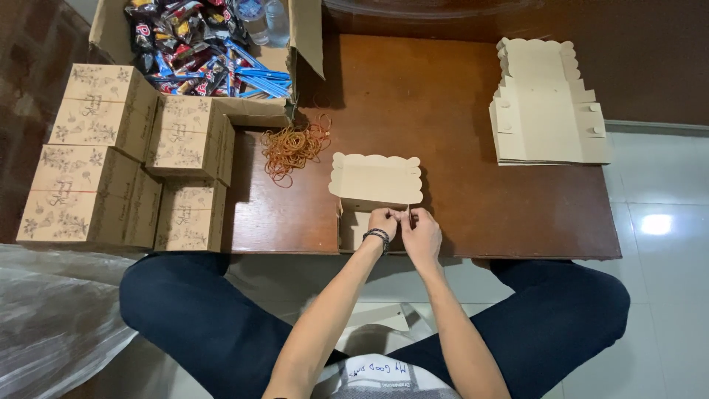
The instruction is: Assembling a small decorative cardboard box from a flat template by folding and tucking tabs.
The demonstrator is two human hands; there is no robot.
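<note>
Six finished boxes [125, 166] stand stacked at the left, with an open carton [214, 52] of snack packs behind them, so there is little spare room on that side. A heap of rubber bands [294, 146] lies on the table [458, 96] just left of the half-folded box [375, 181], which sits at the near edge with its scalloped lid standing up. Left hand [382, 222] and right hand [419, 233] meet at its front wall, fingers pinched together on a tab or flap; which one I cannot tell. It would help to press the fold squarely and keep the box back from the edge. Bare wood lies to the right, before the flat blanks [546, 103].
</note>
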